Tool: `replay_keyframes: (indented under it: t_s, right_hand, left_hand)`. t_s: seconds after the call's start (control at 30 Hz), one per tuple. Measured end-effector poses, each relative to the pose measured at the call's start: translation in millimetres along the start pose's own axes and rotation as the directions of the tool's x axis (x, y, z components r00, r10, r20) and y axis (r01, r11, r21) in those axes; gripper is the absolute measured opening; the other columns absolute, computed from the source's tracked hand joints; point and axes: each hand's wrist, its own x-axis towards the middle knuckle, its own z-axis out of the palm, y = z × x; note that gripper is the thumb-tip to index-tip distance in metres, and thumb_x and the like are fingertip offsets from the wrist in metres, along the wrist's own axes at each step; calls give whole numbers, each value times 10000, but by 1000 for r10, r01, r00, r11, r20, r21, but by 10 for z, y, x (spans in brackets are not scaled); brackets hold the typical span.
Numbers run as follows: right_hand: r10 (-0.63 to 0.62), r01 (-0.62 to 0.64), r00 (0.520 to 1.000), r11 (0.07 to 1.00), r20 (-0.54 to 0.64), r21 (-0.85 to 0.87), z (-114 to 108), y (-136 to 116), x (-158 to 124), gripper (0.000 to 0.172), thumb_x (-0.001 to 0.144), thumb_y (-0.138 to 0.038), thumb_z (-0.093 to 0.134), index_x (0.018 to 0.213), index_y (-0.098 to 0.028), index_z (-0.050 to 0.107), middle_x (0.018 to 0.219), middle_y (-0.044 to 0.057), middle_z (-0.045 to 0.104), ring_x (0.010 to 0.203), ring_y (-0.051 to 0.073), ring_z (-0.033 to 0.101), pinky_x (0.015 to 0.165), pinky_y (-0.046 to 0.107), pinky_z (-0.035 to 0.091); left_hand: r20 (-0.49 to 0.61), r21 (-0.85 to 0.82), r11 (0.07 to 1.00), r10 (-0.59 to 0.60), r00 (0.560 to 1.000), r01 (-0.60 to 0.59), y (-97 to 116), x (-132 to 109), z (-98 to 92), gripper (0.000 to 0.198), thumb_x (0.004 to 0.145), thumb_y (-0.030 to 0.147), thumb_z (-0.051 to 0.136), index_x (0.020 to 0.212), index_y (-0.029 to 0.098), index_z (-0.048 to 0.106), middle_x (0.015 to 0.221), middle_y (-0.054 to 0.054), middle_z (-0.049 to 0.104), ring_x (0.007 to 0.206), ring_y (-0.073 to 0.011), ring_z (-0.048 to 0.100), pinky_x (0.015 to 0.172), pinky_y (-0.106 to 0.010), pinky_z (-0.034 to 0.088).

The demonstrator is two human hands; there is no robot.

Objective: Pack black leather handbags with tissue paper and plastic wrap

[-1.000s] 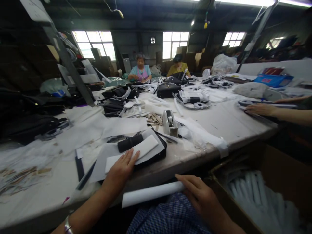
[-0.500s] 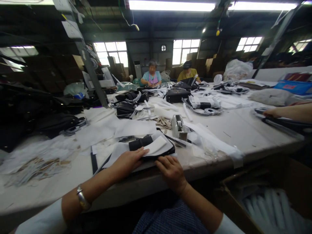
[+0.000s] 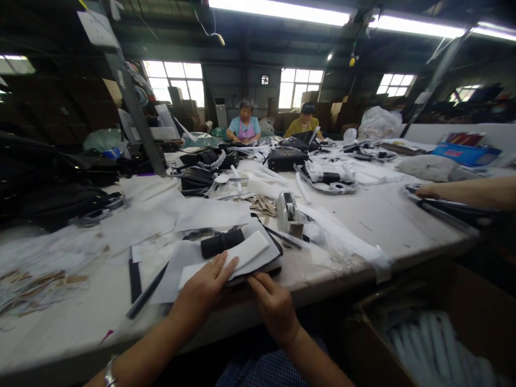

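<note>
A flat black bag (image 3: 275, 263) lies at the table's near edge, with white paper sheets on and beside it. On top are a long white padding strip (image 3: 252, 248) and a rolled black strap or handle piece (image 3: 221, 243). My left hand (image 3: 207, 282) rests over the strip's near part, fingers stretched out and pressing it down. At the bag's front edge my right hand (image 3: 274, 306) has its fingers curled round the edge, thumb side hidden. Just behind the bag stands a tape dispenser (image 3: 289, 215).
Black bags (image 3: 287, 159) and wrapping paper cover the table's middle. A cardboard box (image 3: 374, 328) with white rolls stands below right. Another person's arm (image 3: 467, 193) touches a black item at right. Two people sit across the table. A metal post (image 3: 139, 113) rises at left.
My left hand has slid toward me along the padding strip, which now shows longer. The right hand stays at the bag's front edge. The camera view has shifted slightly to the right.
</note>
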Motion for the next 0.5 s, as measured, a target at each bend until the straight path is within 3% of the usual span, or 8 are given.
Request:
replay_keyframes:
  t_s: [0.1, 0.17, 0.23, 0.3, 0.4, 0.5]
  right_hand:
    - [-170, 168, 983, 985, 63, 49, -276, 45, 141, 400, 964, -61, 464, 1324, -204, 565, 1156, 88, 716, 1087, 202, 668, 969, 379, 547]
    - [-265, 270, 948, 963, 175, -5, -387, 132, 267, 431, 972, -84, 474, 1388, -190, 510, 1284, 88, 657, 1249, 228, 570, 1111, 477, 423]
    - [-314, 348, 906, 934, 283, -79, -411, 235, 364, 431, 981, -106, 468, 1404, -183, 498, 1359, 80, 605, 1321, 257, 501, 1152, 529, 352]
    - [-346, 402, 873, 910, 343, -106, -396, 308, 422, 420, 983, -109, 450, 1395, -164, 511, 1370, 87, 595, 1309, 269, 514, 1122, 515, 399]
    - [-322, 369, 857, 928, 403, -44, -432, 327, 542, 414, 968, -296, 540, 1346, -130, 560, 1335, 134, 616, 1251, 305, 565, 1050, 487, 479]
    - [-228, 204, 840, 974, 492, 104, -475, 361, 898, 341, 947, -417, 570, 1177, -187, 671, 1153, 91, 718, 1080, 240, 668, 971, 371, 532]
  left_hand:
    - [-98, 96, 994, 52, 994, -43, 53, -53, 84, 606, 857, 59, 582, 1436, 163, 440, 1446, -231, 484, 1284, -325, 531, 1016, -450, 497]
    - [-116, 125, 991, 72, 991, -57, 70, -68, 111, 584, 875, 37, 524, 1439, 162, 436, 1438, -231, 494, 1279, -321, 537, 1011, -449, 504]
    - [-134, 148, 987, 78, 988, -57, 72, -74, 132, 565, 891, 27, 468, 1438, 162, 436, 1432, -228, 502, 1275, -319, 541, 1000, -451, 515]
    - [-153, 175, 983, 75, 985, -48, 65, -78, 158, 556, 905, 27, 420, 1444, 161, 429, 1435, -224, 500, 1276, -319, 538, 994, -455, 521]
    - [-177, 225, 973, 92, 980, -50, 56, -86, 207, 543, 934, 59, 373, 1466, 166, 400, 1433, -210, 507, 1278, -309, 535, 983, -431, 535]
    - [-204, 266, 962, 115, 972, -58, 58, -99, 251, 529, 968, 107, 338, 1491, 186, 361, 1433, -181, 517, 1293, -285, 522, 987, -388, 536]
